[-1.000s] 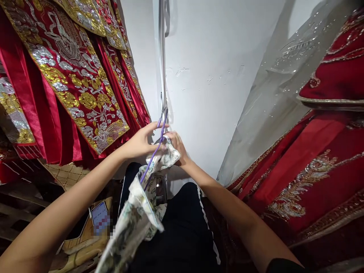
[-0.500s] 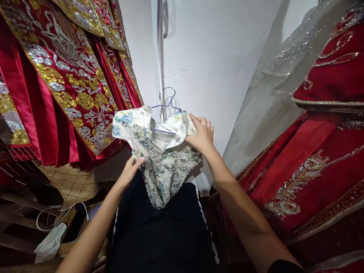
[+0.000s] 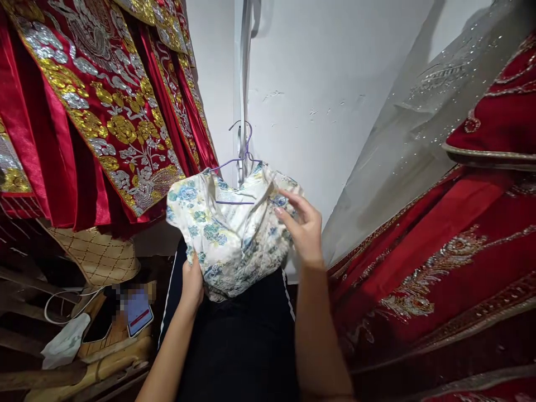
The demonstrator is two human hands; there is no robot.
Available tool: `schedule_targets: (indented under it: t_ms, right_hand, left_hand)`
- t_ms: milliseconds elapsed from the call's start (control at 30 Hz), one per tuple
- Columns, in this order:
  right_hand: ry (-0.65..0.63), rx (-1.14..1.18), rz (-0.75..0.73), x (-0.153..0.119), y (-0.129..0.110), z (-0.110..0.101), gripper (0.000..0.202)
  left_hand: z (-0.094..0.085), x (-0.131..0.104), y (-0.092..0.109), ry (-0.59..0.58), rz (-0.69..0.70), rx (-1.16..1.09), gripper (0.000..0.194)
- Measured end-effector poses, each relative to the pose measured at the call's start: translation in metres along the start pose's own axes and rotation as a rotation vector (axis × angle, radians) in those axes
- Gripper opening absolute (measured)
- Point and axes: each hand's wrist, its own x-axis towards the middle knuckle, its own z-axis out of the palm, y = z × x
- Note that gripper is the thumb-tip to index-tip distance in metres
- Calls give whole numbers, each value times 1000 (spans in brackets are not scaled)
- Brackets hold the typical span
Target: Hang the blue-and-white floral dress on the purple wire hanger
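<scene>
White cotton-looking cloth, printed with blue, green and yellow flowers: a short-sleeved shirt point(image 3: 218, 237), V-shaped at the neck, collar edges creased, lower part bunched into soft folds above the person's dark trousers point(image 3: 247, 346). Thin purple hanger point(image 3: 250, 137) inside it; hook and sloping shoulders show above the collar, straight bar across the neckline. Pale upright pole point(image 3: 241, 78) behind; whether the hook touches it is unclear. Stiff gold and silver embroidery on a red satin costume point(image 3: 121, 128) at left; beaded red dress point(image 3: 473, 223) at right.

Left hand point(image 3: 193, 282): low, forearm angled up from below, thumb on the shirt's side edge, fingers closed around the cloth. Right hand point(image 3: 305, 226): higher, wrist bent inward, fingers curved, thumb and forefinger spread apart, their tips at the cloth beside the collar.
</scene>
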Motion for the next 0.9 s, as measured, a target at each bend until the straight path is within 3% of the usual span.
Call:
schedule_targets:
  t_ms: [67, 100, 167, 233, 333, 500, 567, 667, 733, 800, 900]
  right_hand:
    - [221, 134, 194, -34, 15, 27, 23]
    - [183, 167, 310, -51, 24, 43, 23]
    - [-117, 246, 479, -85, 39, 72, 26]
    - [-189, 264, 579, -112, 50, 92, 30]
    - [-272, 304, 640, -128, 58, 102, 32]
    - [-325, 292, 581, -113, 54, 89, 29]
    - [-290, 295, 571, -109, 52, 83, 29]
    - [-247, 305, 604, -113, 51, 77, 27]
    - [-265, 314, 638, -117, 48, 77, 25]
    - [-310, 327, 654, -120, 44, 77, 24]
    - [-395, 340, 646, -119, 34, 77, 25]
  left_hand:
    - [-4, -6, -6, 31, -66, -52, 41]
    - [-6, -8, -7, 35, -86, -68, 39]
    - [-9, -11, -7, 25, -114, -92, 36]
    - [-11, -14, -2, 5, -123, -115, 35]
    - [-9, -20, 3, -42, -144, -143, 37]
    - [-5, -24, -1, -123, -159, -119, 42]
    - [-7, -21, -7, -72, -8, -38, 45]
    - [-13, -17, -14, 130, 390, 225, 57]
    - [-13, -17, -17, 155, 605, 442, 63]
    - [-6, -21, -19, -25, 712, 597, 52]
    - [12, -27, -22, -349, 707, 641, 28]
